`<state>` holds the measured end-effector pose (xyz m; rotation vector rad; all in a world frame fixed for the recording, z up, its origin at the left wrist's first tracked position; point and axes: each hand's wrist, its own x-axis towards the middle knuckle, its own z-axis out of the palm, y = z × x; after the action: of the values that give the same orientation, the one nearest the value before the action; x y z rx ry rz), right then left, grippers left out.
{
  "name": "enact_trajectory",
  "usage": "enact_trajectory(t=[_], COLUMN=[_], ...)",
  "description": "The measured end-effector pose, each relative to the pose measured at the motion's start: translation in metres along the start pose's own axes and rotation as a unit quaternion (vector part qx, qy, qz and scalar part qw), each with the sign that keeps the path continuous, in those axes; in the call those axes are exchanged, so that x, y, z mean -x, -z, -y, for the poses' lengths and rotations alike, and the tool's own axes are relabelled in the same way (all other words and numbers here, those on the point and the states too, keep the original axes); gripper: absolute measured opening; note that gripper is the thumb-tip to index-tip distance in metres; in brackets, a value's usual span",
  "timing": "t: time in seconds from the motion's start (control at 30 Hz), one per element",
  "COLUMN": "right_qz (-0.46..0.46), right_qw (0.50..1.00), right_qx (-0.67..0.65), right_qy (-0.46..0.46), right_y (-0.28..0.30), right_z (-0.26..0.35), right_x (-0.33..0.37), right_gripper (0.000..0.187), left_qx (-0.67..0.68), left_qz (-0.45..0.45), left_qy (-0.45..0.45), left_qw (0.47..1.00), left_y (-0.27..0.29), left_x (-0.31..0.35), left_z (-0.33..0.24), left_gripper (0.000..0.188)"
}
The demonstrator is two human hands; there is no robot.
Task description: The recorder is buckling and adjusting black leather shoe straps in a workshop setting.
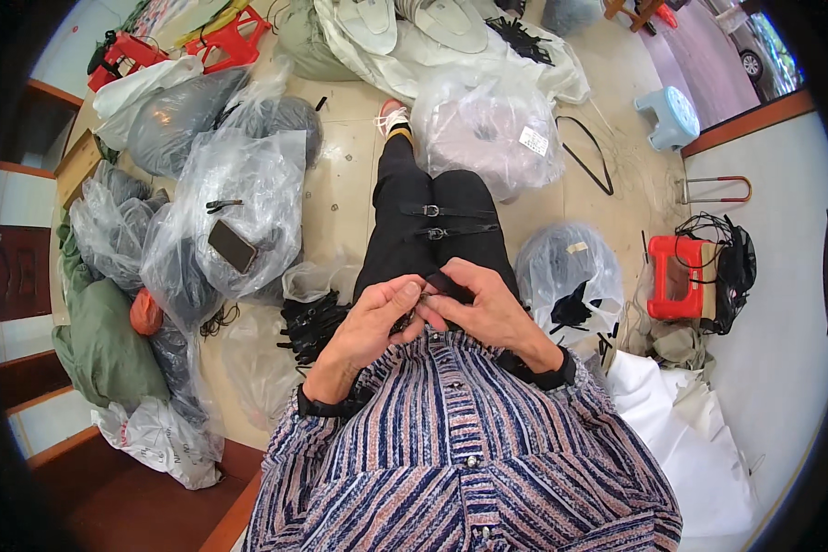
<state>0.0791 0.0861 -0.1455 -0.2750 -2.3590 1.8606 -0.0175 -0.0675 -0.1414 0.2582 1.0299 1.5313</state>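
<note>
Both hands meet above my lap, fingers bent around a black strap (451, 286). My left hand (379, 317) pinches at its end, where a small dark metal piece, perhaps a buckle, is partly hidden by the fingers. The strap's wider loop passes through the fingers of my right hand (488, 311). Across my black trousers lie two finished-looking black straps with silver buckles (435, 211), side by side and untouched. A bundle of black straps (311, 324) rests beside my left wrist. To the right, more black pieces (572, 308) sit on a clear plastic bag (569, 262).
A phone (233, 247) and small black snips (223, 205) lie on plastic-wrapped bundles at left. Ahead is a large wrapped roll (488, 138). Red stools (662, 278) and a blue stool (669, 118) stand around. White sheeting (662, 414) lies at right by the wall.
</note>
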Motion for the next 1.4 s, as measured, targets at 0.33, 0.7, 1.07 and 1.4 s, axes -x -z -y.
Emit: enact_trajectory(t=[0.33,0.7,1.07,1.4], right_qz=[-0.034,-0.022,0.075,0.087], right_qw=[0.854,0.96,0.925,0.905], right_qx=[-0.441,-0.201,-0.295,-0.343], right_qy=[-0.275,-0.191,-0.229,-0.237], right_y=[0.001,0.006,0.018,0.015], right_z=[0.01,0.013,0.017,0.011], right_x=[0.002,0.011,0.013,0.012], right_gripper=[0.011,0.023,0.023,0.021], left_qx=[0.015,0.146,0.095,0.13], left_qz=[-0.112,-0.124,-0.086,-0.052], left_qy=[-0.102,-0.138,-0.099,-0.095], left_qw=[0.988,0.972,0.987,0.986], left_y=[-0.004,0.008,0.015,0.017], left_x=[-0.006,-0.009,-0.008,-0.007], left_z=[0.007,0.004,0.01,0.014], left_gripper=[0.023,0.028,0.025,0.026])
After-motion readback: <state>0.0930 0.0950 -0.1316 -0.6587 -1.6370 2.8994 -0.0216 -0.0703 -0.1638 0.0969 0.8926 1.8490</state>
